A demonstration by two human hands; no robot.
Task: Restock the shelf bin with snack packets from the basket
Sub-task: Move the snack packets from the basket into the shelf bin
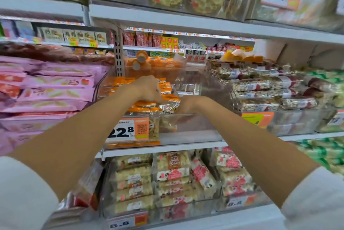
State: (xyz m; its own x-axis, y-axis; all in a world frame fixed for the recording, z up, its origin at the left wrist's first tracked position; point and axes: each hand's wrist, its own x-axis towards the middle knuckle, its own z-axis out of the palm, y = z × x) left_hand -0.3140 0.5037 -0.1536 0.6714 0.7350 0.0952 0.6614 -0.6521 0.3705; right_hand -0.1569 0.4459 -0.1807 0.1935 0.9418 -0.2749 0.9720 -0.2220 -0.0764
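Head camera looks down two bare forearms into a clear shelf bin [195, 127] that sits on the middle shelf, straight ahead. Orange snack packets [147, 106] are heaped in its left half, up to its front rim, while the right half shows bare plastic. The left hand [147, 88] is on top of the heap with its back to the camera and its fingers curled down onto the uppermost packets; whether they pinch one cannot be told. The right hand [188, 106] is just beside it, at the right edge of the heap, with its fingers dipped behind the bin's front wall next to a clear-wrapped packet, and its grip is hidden too. The two hands are near each other but apart. An orange and white price tag [128, 130] reading 22.8 hangs on the bin's front. White sleeves [24, 192] are pushed up both arms. Pink packets [55, 82] are stacked to the left of the bin, nut bars [270, 84] to the right, and pale puffed bars [149, 179] fill the bins on the shelf below.
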